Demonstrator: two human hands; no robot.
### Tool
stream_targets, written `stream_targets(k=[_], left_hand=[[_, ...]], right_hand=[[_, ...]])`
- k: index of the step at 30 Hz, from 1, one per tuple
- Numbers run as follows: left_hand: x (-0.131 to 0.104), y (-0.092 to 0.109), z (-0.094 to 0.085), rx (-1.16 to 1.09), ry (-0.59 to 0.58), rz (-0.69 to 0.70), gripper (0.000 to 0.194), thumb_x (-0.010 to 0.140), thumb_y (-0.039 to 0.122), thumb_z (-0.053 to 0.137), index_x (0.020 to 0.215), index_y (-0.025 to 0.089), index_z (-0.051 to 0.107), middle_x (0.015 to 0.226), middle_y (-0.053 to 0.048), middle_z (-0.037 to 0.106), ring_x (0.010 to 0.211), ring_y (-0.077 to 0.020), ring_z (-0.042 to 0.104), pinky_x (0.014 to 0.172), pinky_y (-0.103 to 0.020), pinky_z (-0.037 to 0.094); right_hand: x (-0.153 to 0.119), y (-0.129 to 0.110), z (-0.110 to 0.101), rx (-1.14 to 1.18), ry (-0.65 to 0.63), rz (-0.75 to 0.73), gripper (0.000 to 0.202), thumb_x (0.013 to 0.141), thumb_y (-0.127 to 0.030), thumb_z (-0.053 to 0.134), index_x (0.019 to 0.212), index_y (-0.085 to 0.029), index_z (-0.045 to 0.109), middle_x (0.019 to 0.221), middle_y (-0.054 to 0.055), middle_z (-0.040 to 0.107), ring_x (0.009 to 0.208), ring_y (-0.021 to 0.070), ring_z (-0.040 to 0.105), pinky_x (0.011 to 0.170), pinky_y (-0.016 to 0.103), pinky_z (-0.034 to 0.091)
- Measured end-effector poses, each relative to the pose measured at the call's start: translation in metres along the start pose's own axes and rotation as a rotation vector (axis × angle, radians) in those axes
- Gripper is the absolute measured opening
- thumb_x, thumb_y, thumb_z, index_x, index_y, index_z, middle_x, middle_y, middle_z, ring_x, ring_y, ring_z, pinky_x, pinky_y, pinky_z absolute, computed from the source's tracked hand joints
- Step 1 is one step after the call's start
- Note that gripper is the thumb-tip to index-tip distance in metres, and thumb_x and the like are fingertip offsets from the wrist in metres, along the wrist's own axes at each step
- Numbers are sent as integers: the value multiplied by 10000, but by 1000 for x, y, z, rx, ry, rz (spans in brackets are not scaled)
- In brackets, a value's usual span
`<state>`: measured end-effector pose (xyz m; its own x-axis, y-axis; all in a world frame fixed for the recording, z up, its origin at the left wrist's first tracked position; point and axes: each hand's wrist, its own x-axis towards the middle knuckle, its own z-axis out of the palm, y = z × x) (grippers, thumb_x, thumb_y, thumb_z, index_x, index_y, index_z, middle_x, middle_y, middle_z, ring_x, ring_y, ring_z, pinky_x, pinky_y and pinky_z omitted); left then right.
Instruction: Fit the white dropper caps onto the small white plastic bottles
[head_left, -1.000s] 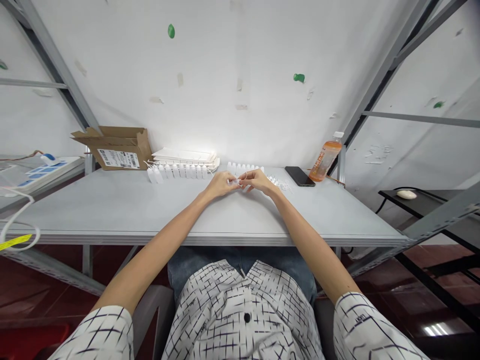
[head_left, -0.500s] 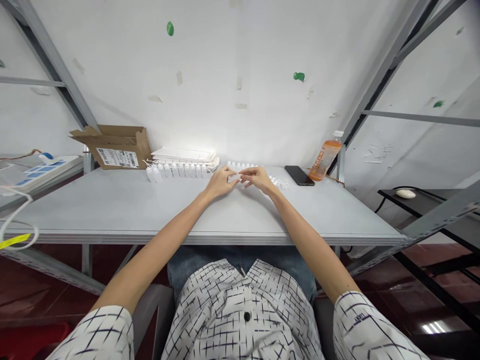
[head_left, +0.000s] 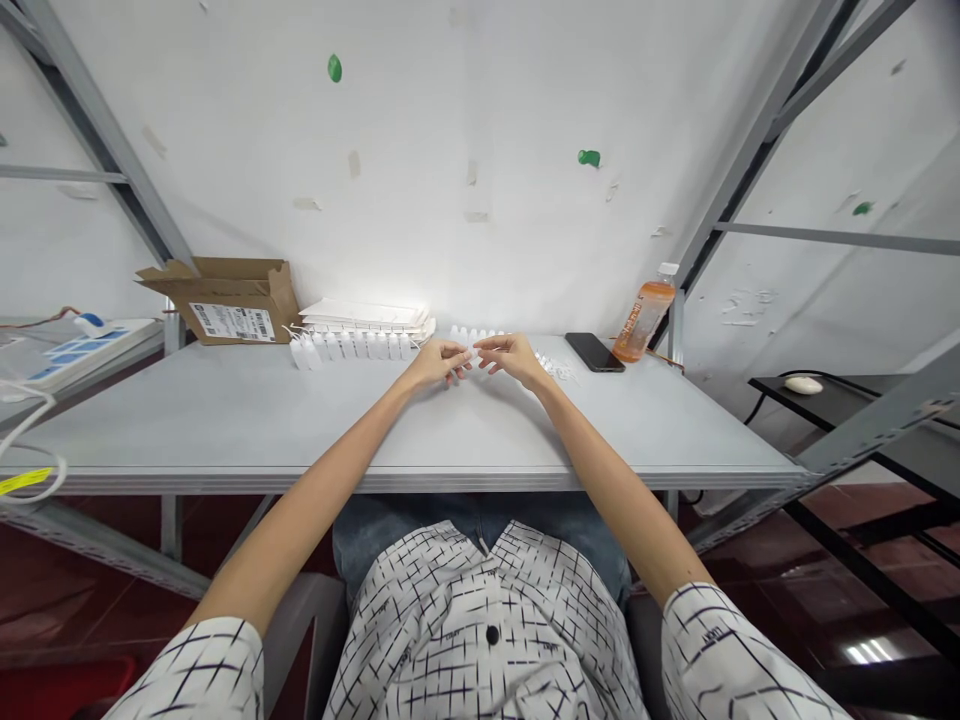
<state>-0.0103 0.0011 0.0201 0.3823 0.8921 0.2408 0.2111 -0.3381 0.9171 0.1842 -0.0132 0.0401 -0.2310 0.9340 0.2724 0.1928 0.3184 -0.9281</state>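
Above the middle of the table my left hand (head_left: 439, 362) and my right hand (head_left: 511, 358) meet, fingertips almost touching. A small white plastic bottle (head_left: 473, 354) shows between them, mostly covered by fingers. The left thumb and fingers are closed on it. My right hand is pinched at its other end; whatever small part lies in those fingertips is too hidden to make out. To the left, a row of small white bottles (head_left: 360, 346) stands upright. Behind my hands is another row of white bottles (head_left: 477, 334). Small loose white pieces (head_left: 556, 368) lie beside my right hand.
An open cardboard box (head_left: 232, 305) and a stack of white sheets (head_left: 367, 313) stand along the wall. A black phone (head_left: 595, 352) and a bottle of orange drink (head_left: 643, 318) are at the right. The grey table (head_left: 225, 410) has metal posts at both ends.
My left hand has turned slightly, with its lower fingers now showing beneath, and less of the small bottle is visible. The whole view has shifted a little.
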Motion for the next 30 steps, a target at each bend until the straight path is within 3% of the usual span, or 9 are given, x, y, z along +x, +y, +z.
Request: stream_targets(k=[5,10,17,24,30], left_hand=[[-5,5,-5,62,37,66,465,685,517,804,889,100,773,747,-83,698,592,-126,564,486,-241,453],[-9,8,-9,122,59,46,405,681,403,822,941,93,802,591,-25,630,489,-100,489,482,-248,422],[-4,0,-11,149,123,59,478,610,371,854,990,86,809,631,-39,673,517,-118,522,475,-251,408],[1,-7,-8,191,183,163,308,602,265,825,880,133,830,776,-60,754,733,-204,653,625,-286,496],[2,-5,-7,298,155,227,241,628,249,808,850,156,827,774,-45,744,694,-188,637,604,-282,478]], right_hand=[[-1,3,-1,7,-99,6,83,787,-159,694,802,-103,753,762,77,731,605,136,683,536,219,558],[-1,8,1,79,-105,42,77,735,-165,755,769,-97,742,741,89,732,592,153,683,546,252,582],[0,13,2,167,-133,10,126,703,-187,778,790,-105,737,729,73,722,635,166,687,568,277,602],[-3,12,7,218,-101,45,147,656,-171,797,733,-128,680,683,39,674,610,140,634,547,284,601],[-4,15,9,276,-109,59,196,636,-184,823,714,-139,649,666,36,652,596,138,608,567,321,615]])
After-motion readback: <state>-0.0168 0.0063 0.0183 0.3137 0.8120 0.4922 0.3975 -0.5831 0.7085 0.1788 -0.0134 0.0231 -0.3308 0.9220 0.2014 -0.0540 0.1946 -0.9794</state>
